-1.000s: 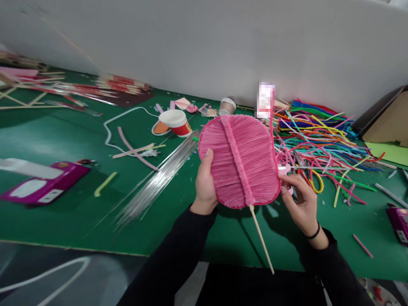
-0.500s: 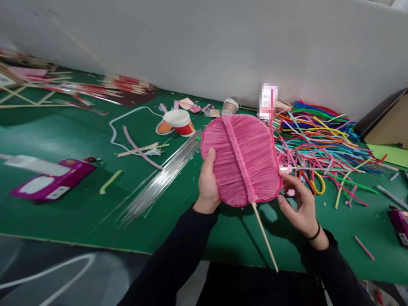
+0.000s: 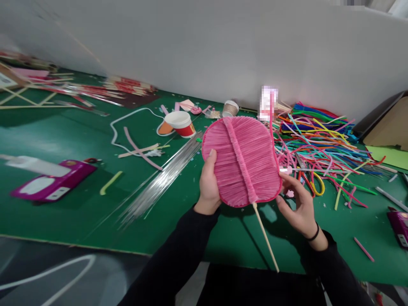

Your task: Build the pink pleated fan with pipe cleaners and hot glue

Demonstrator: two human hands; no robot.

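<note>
A rounded fan covered in rows of pink pipe cleaners is held up over the table. A thicker fuzzy strip runs down its middle, and a thin wooden stick juts from the bottom. Round its rim goes a deeper pink pipe cleaner, whose loose end stands up at the upper right. My left hand grips the fan's left edge, thumb on the front and fingers hidden behind. At the lower right edge, my right hand pinches the rim between thumb and fingertips.
Loose colourful pipe cleaners and yellow-handled scissors lie at right. Thin wires, a paper cup and a purple device are on the left. A wall rises behind the green table.
The view has shifted very slightly. Both hands keep their places on the fan, and its loose pipe cleaner end still points up.
</note>
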